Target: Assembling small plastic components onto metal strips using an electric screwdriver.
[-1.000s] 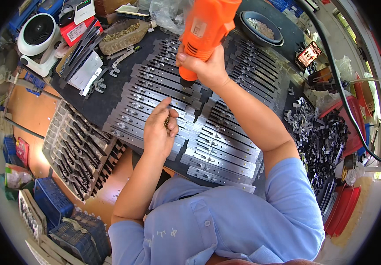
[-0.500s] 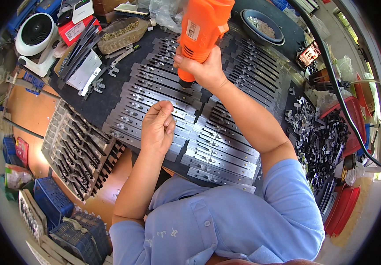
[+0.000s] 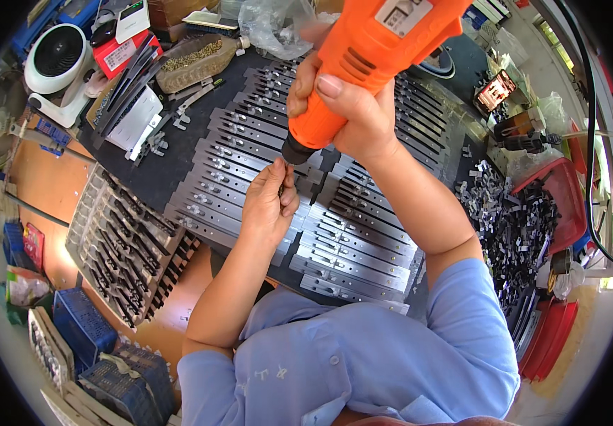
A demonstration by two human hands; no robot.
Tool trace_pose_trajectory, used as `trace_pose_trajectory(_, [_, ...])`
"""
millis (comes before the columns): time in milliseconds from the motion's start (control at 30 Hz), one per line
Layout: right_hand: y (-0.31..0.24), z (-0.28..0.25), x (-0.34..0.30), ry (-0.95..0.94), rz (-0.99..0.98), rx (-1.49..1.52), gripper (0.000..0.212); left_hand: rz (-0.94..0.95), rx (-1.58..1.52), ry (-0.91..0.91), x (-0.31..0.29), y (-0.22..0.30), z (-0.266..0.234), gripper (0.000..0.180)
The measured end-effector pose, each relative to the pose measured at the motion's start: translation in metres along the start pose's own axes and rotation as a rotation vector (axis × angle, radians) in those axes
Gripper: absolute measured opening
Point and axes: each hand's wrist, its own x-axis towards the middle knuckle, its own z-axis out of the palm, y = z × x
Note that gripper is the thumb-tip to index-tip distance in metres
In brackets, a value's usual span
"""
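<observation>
My right hand is wrapped round the grip of an orange power screwdriver with a black nose. The tool hangs tilted above the rows of flat metal strips, its nose low and to the left. Right beneath that nose, my left hand has thumb and fingers pinched together. Something small and dark shows between those fingers, too small to name. The strips lie side by side in two columns, with small clips and brass-coloured spots along them. The tool's tip is hidden behind my left fingers.
A plastic bottle with one side cut open holds small brass-coloured pieces at the back left, near a white fan. To the right lies a heap of small black and metal parts beside a red tray. A black cable hangs at the right.
The power screwdriver has come up and nearer in my right hand, with its nose tilted left. My left hand has moved right and slightly up to meet the nose. The cable has swung right.
</observation>
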Motion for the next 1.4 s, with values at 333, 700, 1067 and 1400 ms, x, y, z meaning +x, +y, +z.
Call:
trace_pose_trajectory(333, [0.000, -0.001, -0.004, 0.045, -0.024, -0.018, 0.041, 0.008, -0.030, 0.018, 0.005, 0.000, 0.005, 0.028])
trace_pose_trajectory(700, [-0.008, -0.006, -0.007, -0.038, 0.048, -0.140, 0.050, 0.024, 0.028, -0.001, 0.006, 0.002, 0.003, 0.028])
trace_pose_trajectory(1067, [0.017, -0.019, -0.001, 0.033, -0.042, 0.010, 0.036, -0.014, -0.018, 0.069, 0.004, 0.011, 0.006, 0.029])
trace_pose_trajectory(1400, [0.062, -0.041, 0.002, 0.037, 0.096, -0.468, 0.026, 0.094, 0.069, 0.089, -0.002, 0.009, -0.002, 0.017])
